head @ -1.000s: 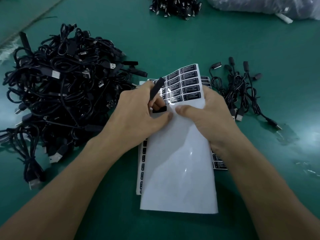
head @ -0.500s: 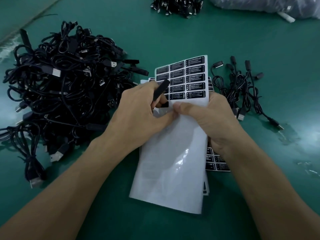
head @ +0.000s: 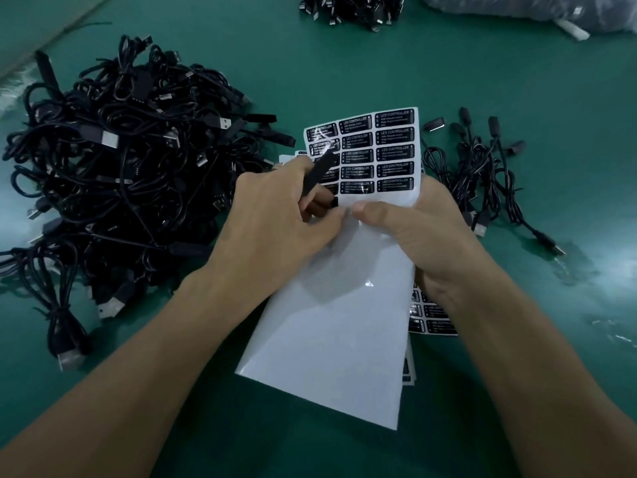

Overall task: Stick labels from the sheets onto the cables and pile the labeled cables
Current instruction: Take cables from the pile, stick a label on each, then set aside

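A white label sheet (head: 337,326) is lifted off the green table, its upper end still carrying rows of black "LED CONTROLLER" labels (head: 375,153). My right hand (head: 417,236) grips the sheet's right side, thumb pressed on its bare front. My left hand (head: 275,222) holds a slim black cable controller (head: 319,170) between its fingers, while its thumb and fingertips pinch at a black label at the sheet's left edge. More label sheets (head: 431,319) lie underneath.
A big heap of black USB cables (head: 113,167) fills the left side. A small group of cables (head: 482,174) lies to the right of the sheet. Another cable pile (head: 348,8) and a clear plastic bag (head: 537,12) sit at the far edge.
The sheet has swung so its lower end points left and its label end has flattened toward me. Both hands stayed at the sheet's middle, thumbs now closer together.
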### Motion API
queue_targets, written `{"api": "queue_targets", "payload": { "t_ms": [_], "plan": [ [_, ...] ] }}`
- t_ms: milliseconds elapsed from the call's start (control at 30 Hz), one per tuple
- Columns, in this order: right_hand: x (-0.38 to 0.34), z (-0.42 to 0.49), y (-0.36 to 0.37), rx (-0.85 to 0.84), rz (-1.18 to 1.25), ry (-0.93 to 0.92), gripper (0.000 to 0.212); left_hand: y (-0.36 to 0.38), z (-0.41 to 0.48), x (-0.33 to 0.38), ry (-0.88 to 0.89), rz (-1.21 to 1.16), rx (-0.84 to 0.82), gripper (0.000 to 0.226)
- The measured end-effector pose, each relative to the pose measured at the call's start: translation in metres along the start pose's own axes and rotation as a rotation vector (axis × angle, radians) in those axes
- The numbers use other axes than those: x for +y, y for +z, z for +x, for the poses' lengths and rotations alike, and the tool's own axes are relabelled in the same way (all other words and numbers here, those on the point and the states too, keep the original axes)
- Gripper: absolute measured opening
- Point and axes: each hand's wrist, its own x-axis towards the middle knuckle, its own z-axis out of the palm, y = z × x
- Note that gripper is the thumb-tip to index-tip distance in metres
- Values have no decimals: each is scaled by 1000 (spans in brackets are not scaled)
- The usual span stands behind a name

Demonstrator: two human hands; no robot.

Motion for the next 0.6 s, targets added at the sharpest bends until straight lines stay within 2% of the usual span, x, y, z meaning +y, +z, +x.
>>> {"api": "queue_targets", "payload": {
  "t_ms": [100, 400, 600],
  "plan": [
    [1, 1, 2, 25, -20, 10, 21, 1, -1, 2, 6, 6, 17, 48],
    [1, 1, 1, 5, 12, 2, 11, 4, -3, 3, 21, 9, 55, 51],
    [4, 3, 2, 19, 7, 9, 14, 5, -3, 4, 13, 19, 75, 48]
  ]
}}
